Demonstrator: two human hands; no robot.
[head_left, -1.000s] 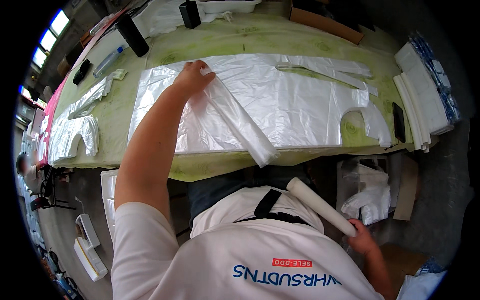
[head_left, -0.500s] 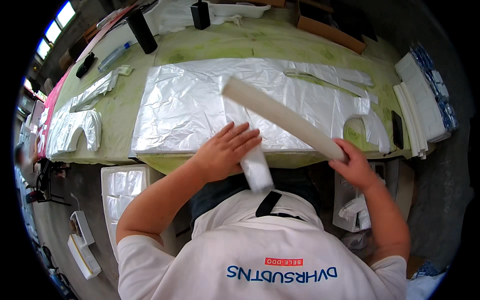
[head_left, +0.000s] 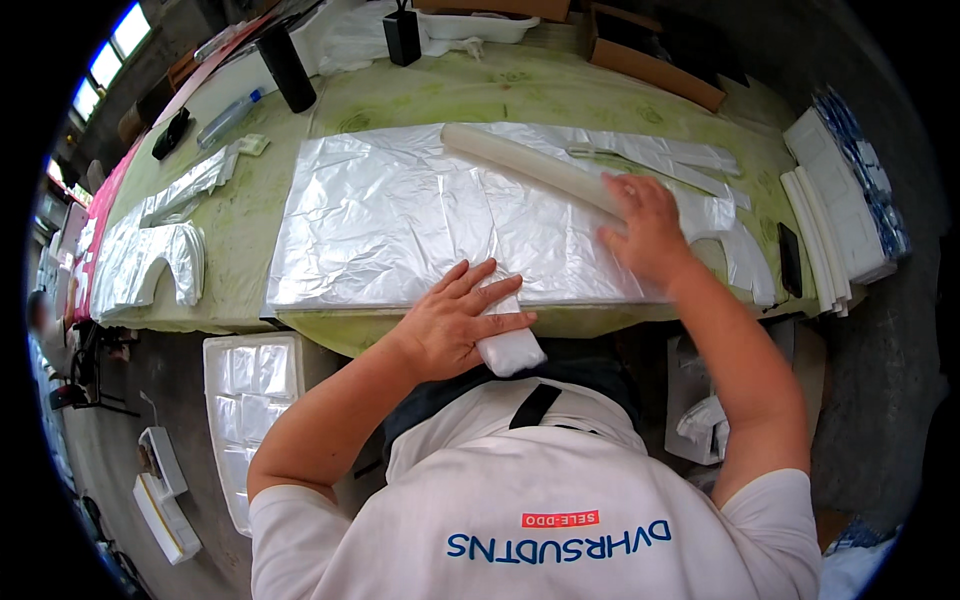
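Head view shows two hands at work on one green table (head_left: 250,250). One big sheet (head_left: 400,220) of shiny clear plastic lies flat across the middle of the table. One long white roll (head_left: 530,165) lies on the sheet, slanting from far left to near right. The right hand (head_left: 645,225) rests on the near right end of the roll, fingers bent over it. The left hand (head_left: 460,320) lies flat and open, fingers spread, on one folded white strip (head_left: 505,335) that hangs over the near edge of the table. Two cut plastic shapes (head_left: 150,250) lie at the left end of the table. One stack of white packs (head_left: 840,215) sits at the right end. Two dark bottles (head_left: 285,65) stand on the far side, and one brown box (head_left: 650,55) lies far right. One white tray (head_left: 250,400) lies on the floor, near left. Half a second ago the right hand held the roll up in the air over the sheet; now the roll is down on the sheet. The left hand has slid a little to the near edge and spread wider.
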